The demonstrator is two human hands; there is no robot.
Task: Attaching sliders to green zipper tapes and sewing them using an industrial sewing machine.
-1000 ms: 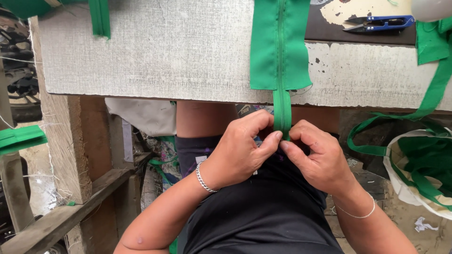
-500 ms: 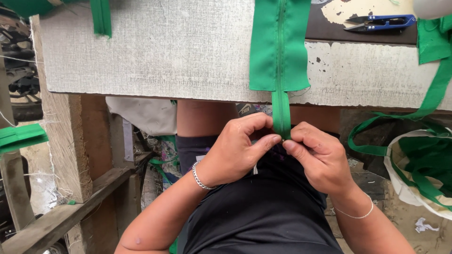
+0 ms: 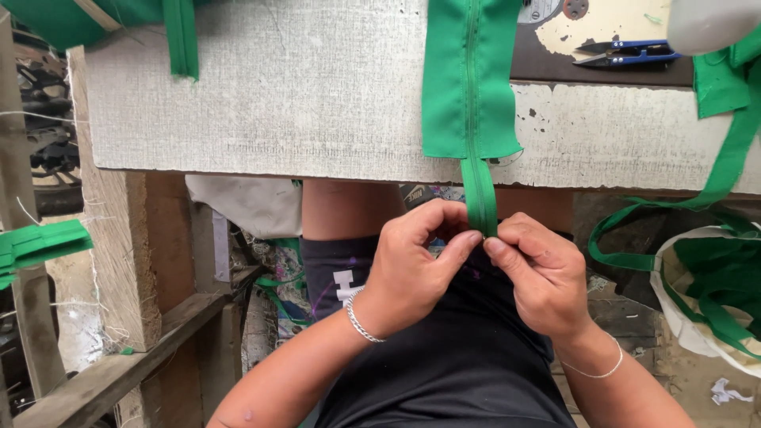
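Observation:
A green fabric piece (image 3: 468, 79) with a zipper sewn down its middle lies on the grey worktable (image 3: 277, 95) and hangs over the near edge. The green zipper tape (image 3: 479, 198) dangles below the edge. My left hand (image 3: 412, 269) and my right hand (image 3: 539, 273) both pinch the lower end of that tape, fingertips meeting just under the table edge, above my lap. Each wrist wears a thin bracelet.
Blue thread snips (image 3: 626, 54) lie on the dark sewing-machine base at the back right. A long green strap (image 3: 713, 190) trails off the table into a white bag (image 3: 713, 309) of green strips. More green fabric (image 3: 40, 242) sits at left, by wooden frame posts.
Both hands stayed at the zipper tape's end; the fingers shifted slightly, and the grip sits a little lower on the tape.

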